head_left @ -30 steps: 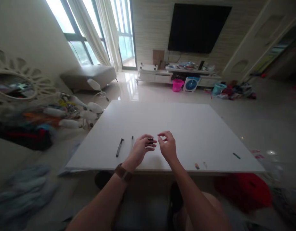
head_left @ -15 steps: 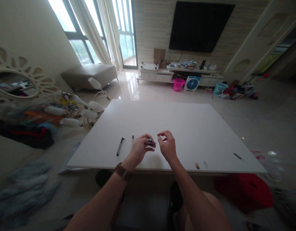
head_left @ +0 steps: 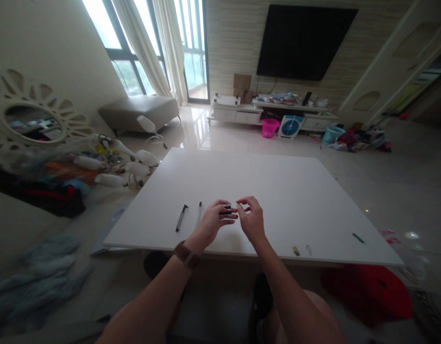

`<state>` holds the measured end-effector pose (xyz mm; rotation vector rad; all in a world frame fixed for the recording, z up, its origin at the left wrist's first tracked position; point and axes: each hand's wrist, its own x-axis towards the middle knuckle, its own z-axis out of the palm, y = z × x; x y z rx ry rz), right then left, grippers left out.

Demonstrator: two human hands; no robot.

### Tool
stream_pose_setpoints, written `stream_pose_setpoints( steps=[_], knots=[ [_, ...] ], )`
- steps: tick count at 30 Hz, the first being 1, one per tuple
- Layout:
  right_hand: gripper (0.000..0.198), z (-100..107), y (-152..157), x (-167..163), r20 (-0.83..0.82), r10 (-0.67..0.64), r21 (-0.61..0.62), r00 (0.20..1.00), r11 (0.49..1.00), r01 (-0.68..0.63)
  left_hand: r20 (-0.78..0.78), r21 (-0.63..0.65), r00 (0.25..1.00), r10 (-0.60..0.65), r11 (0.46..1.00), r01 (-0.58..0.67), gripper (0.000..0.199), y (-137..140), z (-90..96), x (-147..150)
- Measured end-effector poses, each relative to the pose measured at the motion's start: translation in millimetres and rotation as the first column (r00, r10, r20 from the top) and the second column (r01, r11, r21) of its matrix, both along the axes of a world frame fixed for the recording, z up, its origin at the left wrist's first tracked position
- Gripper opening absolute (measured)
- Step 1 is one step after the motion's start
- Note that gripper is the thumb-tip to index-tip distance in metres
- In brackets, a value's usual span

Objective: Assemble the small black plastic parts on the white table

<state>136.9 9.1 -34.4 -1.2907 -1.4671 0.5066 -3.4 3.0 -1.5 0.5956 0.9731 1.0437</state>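
Observation:
Over the near part of a white table [head_left: 263, 179], my left hand [head_left: 213, 220] is closed around a small black object with shiny parts [head_left: 226, 209]. Its exact kind is too small to make out. Just to the right, my right hand [head_left: 252, 217] has thumb and forefinger pinched together close to that object. Whatever sits in the pinch, if anything, cannot be made out. Left of my hands lie a black-and-grey pen-like tool [head_left: 181, 219] with a small crosspiece at its top and a thin clear stick with a black cap [head_left: 200, 205], partly behind my left hand.
By the near edge on the right lie a small yellowish-and-dark piece [head_left: 295, 251] and a small clear piece [head_left: 308, 249]. A dark green stick [head_left: 358, 238] is farther right. A lamp with white shades [head_left: 137, 168] stands against the table's left side; a red stool [head_left: 371, 291] is below right.
My right fingertips have come closer to the black object in my left hand. The whole view has shifted slightly; the things on the table lie as before.

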Motion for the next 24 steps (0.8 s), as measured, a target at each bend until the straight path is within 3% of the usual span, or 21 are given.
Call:
stream_pose_setpoints(
  steps=[12,24],
  knots=[
    [0.017,1,-7,-18,-0.046,0.125,-0.067,0.991,0.99,-0.128,0.016,0.087,0.998,0.053,0.995,-0.054,0.016,5,-12.9,-3],
    [0.014,2,-7,-16,-0.053,0.161,-0.084,0.986,0.983,-0.165,-0.008,0.065,0.989,0.147,0.987,-0.146,0.014,9,-15.8,1]
  ],
)
